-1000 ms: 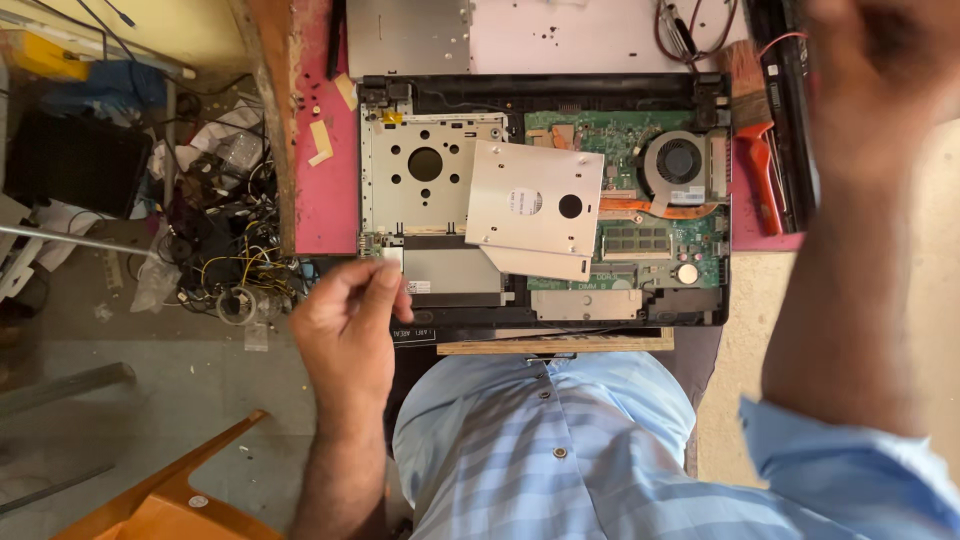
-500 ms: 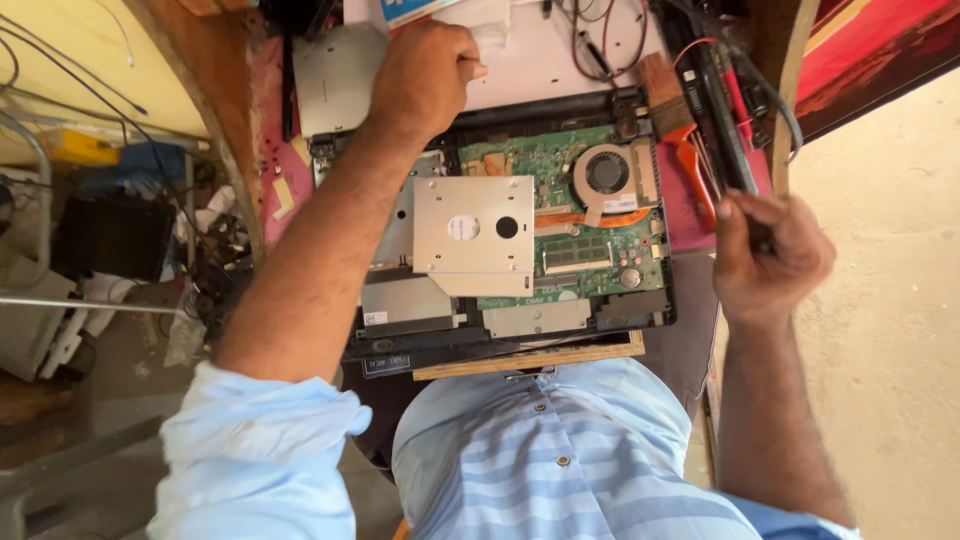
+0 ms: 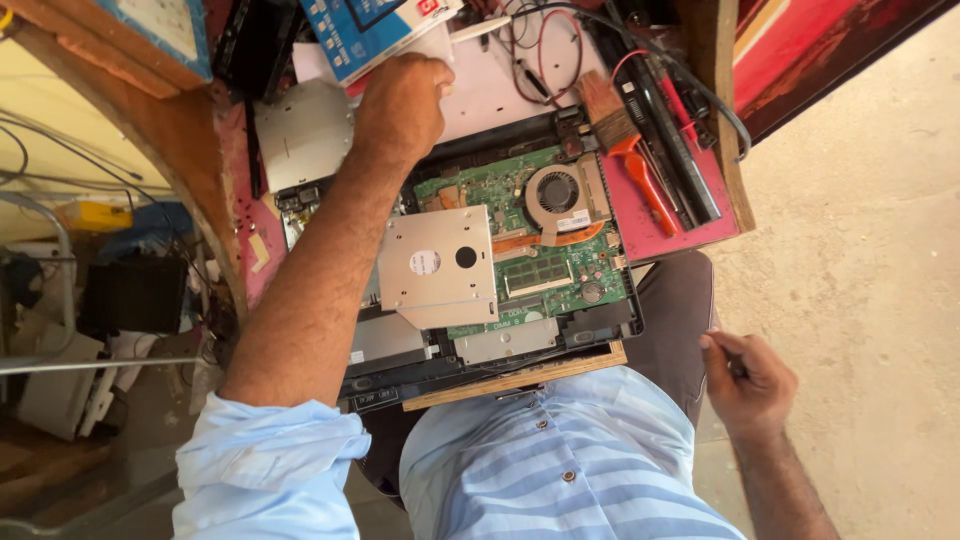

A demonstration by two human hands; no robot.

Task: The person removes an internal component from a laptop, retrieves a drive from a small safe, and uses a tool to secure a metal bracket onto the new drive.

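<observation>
Reaching across the opened laptop (image 3: 480, 270), our left hand (image 3: 400, 105) rests fingers curled on the white sheet (image 3: 490, 90) beyond its far edge; whether it grips anything, we cannot tell. Laptop: long axis left-right and slightly tilted, near edge over our lap. Within its shell: green board (image 3: 570, 275), round fan (image 3: 557, 192), silver drive caddy (image 3: 440, 265) lying flat. Our right hand (image 3: 748, 380), loosely clenched, hangs off the table near our knee. Brush (image 3: 625, 145) lies right of the fan.
</observation>
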